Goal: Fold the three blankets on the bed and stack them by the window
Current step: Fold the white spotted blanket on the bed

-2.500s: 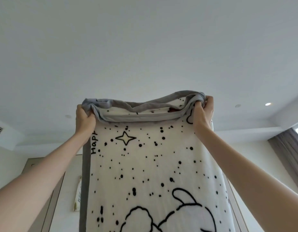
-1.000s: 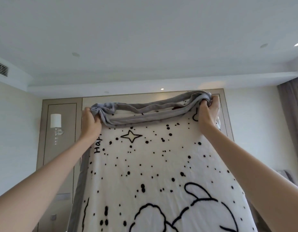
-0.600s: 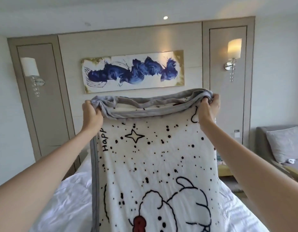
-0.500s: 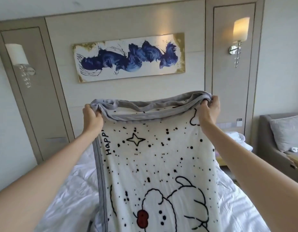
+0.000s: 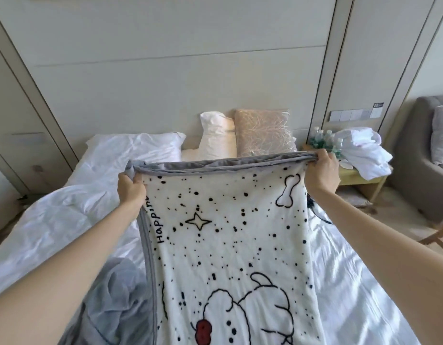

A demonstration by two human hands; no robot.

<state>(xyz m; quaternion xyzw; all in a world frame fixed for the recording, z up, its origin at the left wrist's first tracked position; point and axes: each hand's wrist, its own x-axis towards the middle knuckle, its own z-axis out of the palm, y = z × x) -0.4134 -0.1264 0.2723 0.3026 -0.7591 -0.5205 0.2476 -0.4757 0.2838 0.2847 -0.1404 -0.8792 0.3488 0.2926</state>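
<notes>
Left hand (image 5: 131,188): gripping the left top corner of the white cartoon blanket (image 5: 228,235), fingers curling tightly round its grey hem.
Right hand (image 5: 321,174): clutching the right top corner, fingers wrapping the bunched edge.
White cartoon blanket: hanging stretched between both hands over the bed (image 5: 352,282), print facing the person.
Grey blanket (image 5: 111,295): lying crumpled near left, touching the hanging one.
Pillows (image 5: 262,133): leaning against the far wall panel.
Nightstand (image 5: 357,178): standing far right, carrying bottles and white cloth.

Single head-worn wide-angle view, forward and down along the bed (image 5: 352,282) toward the wall (image 5: 190,83)
</notes>
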